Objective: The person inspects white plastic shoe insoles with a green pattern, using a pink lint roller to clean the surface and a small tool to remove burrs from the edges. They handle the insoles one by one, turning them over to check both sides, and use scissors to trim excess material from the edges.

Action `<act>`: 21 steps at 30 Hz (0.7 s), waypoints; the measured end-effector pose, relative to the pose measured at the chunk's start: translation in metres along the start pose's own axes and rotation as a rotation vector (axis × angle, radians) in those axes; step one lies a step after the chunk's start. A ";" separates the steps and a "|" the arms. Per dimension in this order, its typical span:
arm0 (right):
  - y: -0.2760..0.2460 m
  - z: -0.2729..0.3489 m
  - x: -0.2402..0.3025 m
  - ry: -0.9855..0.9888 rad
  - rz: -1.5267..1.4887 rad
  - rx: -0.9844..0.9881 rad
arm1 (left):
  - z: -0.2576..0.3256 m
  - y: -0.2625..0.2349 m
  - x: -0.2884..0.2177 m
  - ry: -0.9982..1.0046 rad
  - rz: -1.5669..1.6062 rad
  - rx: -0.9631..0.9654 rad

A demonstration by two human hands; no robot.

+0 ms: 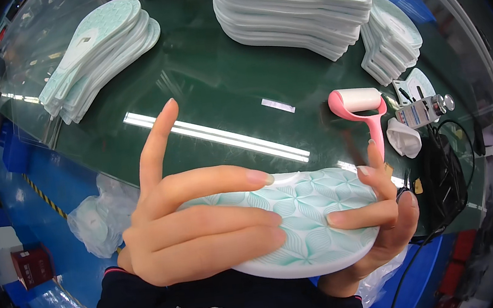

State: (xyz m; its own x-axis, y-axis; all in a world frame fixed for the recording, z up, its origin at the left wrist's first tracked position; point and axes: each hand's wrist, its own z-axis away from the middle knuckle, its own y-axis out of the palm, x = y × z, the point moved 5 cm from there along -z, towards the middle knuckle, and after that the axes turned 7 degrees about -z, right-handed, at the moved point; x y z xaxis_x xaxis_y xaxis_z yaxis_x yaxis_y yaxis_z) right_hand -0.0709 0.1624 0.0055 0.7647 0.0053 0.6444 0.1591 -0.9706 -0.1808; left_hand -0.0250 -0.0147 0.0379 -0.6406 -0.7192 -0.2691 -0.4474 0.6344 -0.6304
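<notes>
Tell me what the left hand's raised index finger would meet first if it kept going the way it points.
Likely the bare green table: the left hand index points up and away across it, between the two sole stacks. Depth is unclear.

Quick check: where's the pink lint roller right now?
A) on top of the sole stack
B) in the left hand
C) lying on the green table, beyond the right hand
C: the lint roller lies on the table, while both hands hold the sole.
</notes>
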 end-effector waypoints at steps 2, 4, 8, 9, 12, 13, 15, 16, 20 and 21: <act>0.000 0.001 -0.003 0.010 -0.026 0.001 | -0.001 -0.001 -0.002 -0.009 -0.003 0.014; -0.001 0.003 -0.006 0.024 -0.057 0.008 | -0.002 -0.001 -0.004 -0.010 -0.007 -0.004; -0.002 0.006 -0.010 0.049 -0.076 -0.009 | -0.005 0.002 -0.007 -0.021 -0.009 -0.063; -0.003 0.006 -0.010 0.053 -0.069 -0.021 | -0.006 0.002 -0.007 -0.028 -0.008 -0.068; 0.001 0.006 -0.009 0.052 -0.095 -0.018 | -0.005 -0.004 -0.010 -0.057 -0.020 -0.058; 0.000 0.007 -0.010 0.051 -0.089 -0.008 | -0.005 -0.003 -0.009 -0.062 -0.013 -0.045; -0.002 0.007 -0.010 0.048 -0.064 0.015 | -0.007 -0.001 -0.008 -0.072 -0.006 -0.024; 0.000 0.006 -0.010 0.044 -0.058 0.012 | -0.006 -0.002 -0.008 -0.087 -0.019 -0.017; 0.026 -0.008 0.007 0.081 -0.024 -0.200 | -0.005 0.010 -0.012 -0.048 -0.128 -0.014; 0.026 -0.012 0.011 0.092 0.051 -0.202 | -0.007 0.013 -0.016 -0.012 -0.171 -0.016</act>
State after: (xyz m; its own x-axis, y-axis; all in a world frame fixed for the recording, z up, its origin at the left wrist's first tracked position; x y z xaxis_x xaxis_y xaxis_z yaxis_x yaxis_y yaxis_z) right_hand -0.0658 0.1341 0.0164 0.7067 -0.0577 0.7052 -0.0135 -0.9976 -0.0681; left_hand -0.0251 0.0073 0.0393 -0.5474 -0.8199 -0.1676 -0.5591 0.5073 -0.6558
